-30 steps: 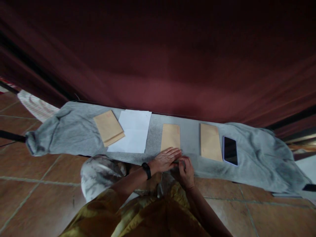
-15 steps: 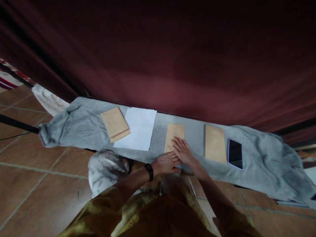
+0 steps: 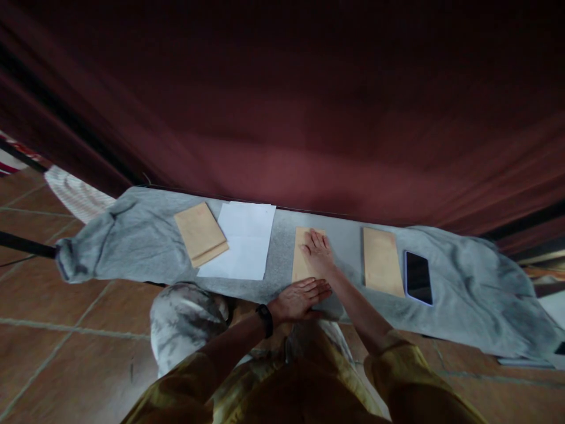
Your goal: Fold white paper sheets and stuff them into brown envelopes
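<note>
A tan paper envelope (image 3: 301, 262) lies on the grey cloth in front of me. My right hand (image 3: 318, 254) rests flat on its upper part, fingers stretched out and pointing away from me. Across the envelope's near end lies my left hand (image 3: 301, 299), its fingers extended to the right and a black band (image 3: 265, 321) on the wrist. Neither hand grips anything. The near edge of the envelope is hidden under the left hand.
Left of the hands, tan envelopes (image 3: 200, 232) partly overlap white paper sheets (image 3: 245, 241). To the right lie more tan envelopes (image 3: 383, 262) and a phone (image 3: 418, 278). Grey cloth (image 3: 150, 235) covers the narrow surface; a dark red curtain (image 3: 282, 159) hangs behind.
My right hand has slid away from me, up the envelope. The left hand has stayed at the near end, and the two hands are now farther apart. The view has shifted slightly.
</note>
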A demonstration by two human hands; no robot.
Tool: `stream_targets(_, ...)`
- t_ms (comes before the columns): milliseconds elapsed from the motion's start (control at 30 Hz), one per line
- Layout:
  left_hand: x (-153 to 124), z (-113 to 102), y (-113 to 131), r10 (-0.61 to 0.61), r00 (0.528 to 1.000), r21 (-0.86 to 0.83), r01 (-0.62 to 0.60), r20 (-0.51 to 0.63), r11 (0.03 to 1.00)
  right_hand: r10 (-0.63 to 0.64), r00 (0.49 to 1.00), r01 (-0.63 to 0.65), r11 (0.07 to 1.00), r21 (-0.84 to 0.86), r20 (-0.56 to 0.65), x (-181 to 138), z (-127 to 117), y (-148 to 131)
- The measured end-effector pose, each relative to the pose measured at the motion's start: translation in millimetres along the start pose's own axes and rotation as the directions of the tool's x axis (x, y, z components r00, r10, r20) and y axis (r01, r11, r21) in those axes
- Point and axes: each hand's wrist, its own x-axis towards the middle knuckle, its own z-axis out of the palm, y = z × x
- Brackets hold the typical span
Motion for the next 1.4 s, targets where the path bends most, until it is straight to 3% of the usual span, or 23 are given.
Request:
stream_targets(367, 0.1, 2.0, 0.6, -0.018, 1.000, -0.041, 0.018, 0.009, 0.999, -0.244, 0.970, 0.243, 0.969, 0.051, 0.018, -2.2, 9.9, -16.0)
stream_targets(433, -0.3, 2.0, 0.7, -0.017, 1.000, -0.044, 0.017, 0.007, 0.999, -0.205, 0.979, 0.205, 0.978, 0.036, 0.006, 1.8, 8.1, -12.3)
stream_targets(533, -1.1, 2.0, 0.4, -0.015, 1.000, -0.055, 0.015, -0.007, 0.998, -0.049, 0.998, 0.049, 0.999, -0.001, -0.040, 11.3, 5.8, -5.6)
stream_targets(700, -2.8, 3.5, -0.1, -0.019, 0.999, -0.055, 0.017, -0.030, 0.998, 0.128, 0.985, -0.132, 0.991, -0.031, -0.117, 16.3, 8.6, -0.2)
stream_targets(1100, -5.0, 10.1, 6.0, -0.048, 0.995, 0.038, 0.051, -0.082, 0.998, -0.044, 0.992, 0.041, 0.999, -0.020, -0.116, -42.0, 17.9, 14.6)
stream_targets(1400, -9.4, 17.4, 11.9, -0.103, 0.985, 0.065, 0.113, -0.137, 0.991, -0.107, 0.990, 0.106, 0.994, -0.006, -0.092, -84.8, 4.1, 10.8)
